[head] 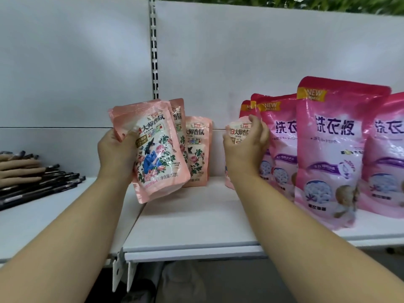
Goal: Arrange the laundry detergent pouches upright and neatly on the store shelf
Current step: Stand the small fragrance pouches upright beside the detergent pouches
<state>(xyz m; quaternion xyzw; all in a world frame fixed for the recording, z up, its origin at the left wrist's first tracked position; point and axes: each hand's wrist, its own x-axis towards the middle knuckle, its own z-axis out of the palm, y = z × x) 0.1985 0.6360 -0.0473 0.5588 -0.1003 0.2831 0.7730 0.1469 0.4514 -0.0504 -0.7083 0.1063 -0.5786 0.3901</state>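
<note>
Pouches are partly sorted: large pink detergent pouches (332, 149) stand upright at 3 o'clock on the shelf (196, 228), and one peach pouch (197, 152) stands near the back panel at 12. The left hand (115, 154) grips a tilted peach stack (155, 149) at 10 o'clock; the right hand (244, 147) clasps another peach pouch (239, 132) beside the pink row. By my reading, both held lots still need standing.

Small pouches (197, 149) stand left of large pouches (332, 149) on the shelf (192, 226).
</note>
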